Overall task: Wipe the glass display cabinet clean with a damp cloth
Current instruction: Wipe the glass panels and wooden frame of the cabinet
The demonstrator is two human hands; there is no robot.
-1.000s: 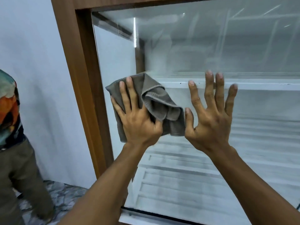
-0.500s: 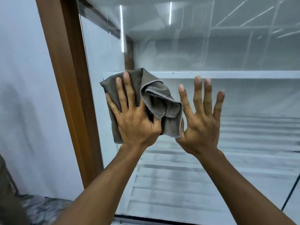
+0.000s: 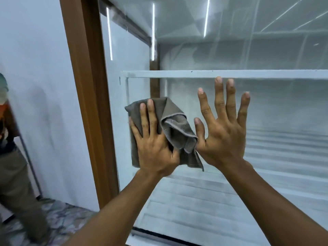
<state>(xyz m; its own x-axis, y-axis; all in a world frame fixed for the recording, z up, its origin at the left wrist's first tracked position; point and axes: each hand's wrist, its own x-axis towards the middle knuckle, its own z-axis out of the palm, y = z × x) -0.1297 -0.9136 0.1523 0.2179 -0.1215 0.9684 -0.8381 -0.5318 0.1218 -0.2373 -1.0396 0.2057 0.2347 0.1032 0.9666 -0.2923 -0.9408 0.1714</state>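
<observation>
Nearest to us, our two bare forearms reach up from the lower edge toward the glass. Our left hand [image 3: 156, 148] lies flat over a crumpled grey-brown cloth [image 3: 177, 132], fingers [image 3: 150, 118] spread and extended, pinning the cloth against the pane rather than gripping it; a bunched fold of the cloth stands out to the right of the palm. Just right of it, our right hand [image 3: 223, 134] is wide open with fingers splayed and holds nothing, its thumb beside the cloth's fold. Both press on the large glass front of the display cabinet [image 3: 266, 166], low on the left side, near the brown wooden frame post [image 3: 85, 86]. Behind the glass, a white shelf [image 3: 213, 74] runs across above our fingertips. Far left, another person in olive trousers [image 3: 16, 183] stands by the white wall [image 3: 39, 68].
</observation>
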